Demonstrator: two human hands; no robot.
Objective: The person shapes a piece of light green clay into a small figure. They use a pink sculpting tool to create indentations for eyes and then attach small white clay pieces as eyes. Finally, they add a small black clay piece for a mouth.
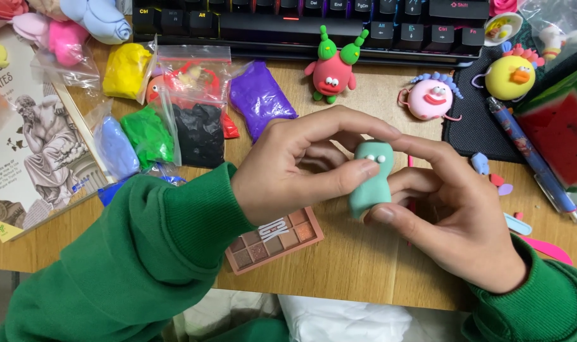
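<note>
A wooden desk (pixel 358 266) carries a keyboard (pixel 314 22) at the far edge and clay bags (pixel 174 120) on the left. Above its middle, the left hand (pixel 288 171) and right hand (pixel 456 218) pinch a mint clay figure (pixel 371 183) between closed fingers.

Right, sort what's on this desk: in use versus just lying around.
In use: teal clay figure, left hand, right hand.

Lying about: purple clay bag, black clay bag, eyeshadow palette, red clay figure, keyboard, pen.
</note>
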